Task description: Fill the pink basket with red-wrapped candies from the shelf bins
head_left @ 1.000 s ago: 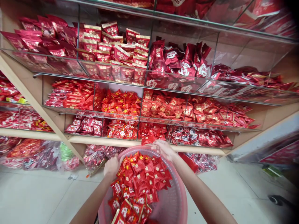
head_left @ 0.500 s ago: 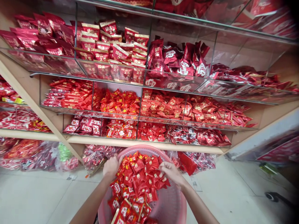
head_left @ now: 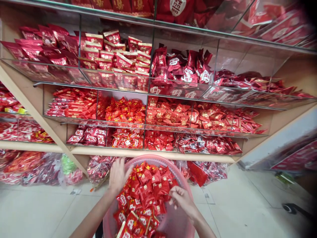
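A pink plastic basket sits low in front of me, piled with small red and gold candy packets. My left hand rests against the basket's left rim beside the pile, with its fingers spread upward. My right hand is inside the basket at the right edge of the pile. Its fingers are curled into the packets there.
A wooden shelf unit with glass-fronted compartments full of red candy packets fills the view ahead. Clear bags of sweets lie on the pale tiled floor under the lowest shelf. A dark object lies at the right.
My right hand has come back from the lowest shelf into the basket and down along the pile's right side. My left hand's fingers have opened from gripping the rim.
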Action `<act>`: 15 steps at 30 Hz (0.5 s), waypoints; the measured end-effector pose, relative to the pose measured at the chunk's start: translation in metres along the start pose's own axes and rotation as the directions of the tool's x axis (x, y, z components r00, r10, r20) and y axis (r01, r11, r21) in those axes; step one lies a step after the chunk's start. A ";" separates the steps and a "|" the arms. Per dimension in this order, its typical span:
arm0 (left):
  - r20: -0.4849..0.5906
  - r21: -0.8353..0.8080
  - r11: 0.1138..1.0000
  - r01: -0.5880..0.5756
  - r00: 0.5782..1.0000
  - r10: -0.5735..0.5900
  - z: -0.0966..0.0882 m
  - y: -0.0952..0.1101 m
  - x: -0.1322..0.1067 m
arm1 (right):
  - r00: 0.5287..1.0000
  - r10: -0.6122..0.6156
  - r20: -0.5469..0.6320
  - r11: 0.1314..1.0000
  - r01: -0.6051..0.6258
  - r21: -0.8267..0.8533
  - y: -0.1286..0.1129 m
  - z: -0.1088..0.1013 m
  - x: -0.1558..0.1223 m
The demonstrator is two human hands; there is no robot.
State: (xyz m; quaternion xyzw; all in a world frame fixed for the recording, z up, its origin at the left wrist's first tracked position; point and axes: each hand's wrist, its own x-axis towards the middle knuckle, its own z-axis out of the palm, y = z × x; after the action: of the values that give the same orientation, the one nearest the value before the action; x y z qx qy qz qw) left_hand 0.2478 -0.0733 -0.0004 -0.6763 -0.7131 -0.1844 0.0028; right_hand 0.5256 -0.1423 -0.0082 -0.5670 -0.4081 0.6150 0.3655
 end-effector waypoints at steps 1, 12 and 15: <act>-0.011 -0.021 0.996 -0.090 0.996 0.089 -0.002 0.008 -0.008 | 1.000 0.010 -0.008 1.000 -0.010 0.014 0.002 0.002 -0.002; 0.137 0.001 0.883 -0.469 0.875 0.465 0.036 0.057 -0.067 | 0.994 0.050 -0.096 0.997 -0.044 0.062 0.032 0.010 -0.012; 0.120 0.020 0.873 -0.487 0.868 0.482 0.036 0.060 -0.064 | 0.996 0.054 -0.072 0.997 -0.050 0.051 0.034 0.015 -0.014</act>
State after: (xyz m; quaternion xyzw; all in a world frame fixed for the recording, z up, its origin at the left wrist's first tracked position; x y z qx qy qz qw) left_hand 0.3202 -0.1242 -0.0350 -0.8424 -0.5242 -0.1223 0.0260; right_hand 0.5128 -0.1700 -0.0337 -0.5905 -0.3642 0.6129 0.3781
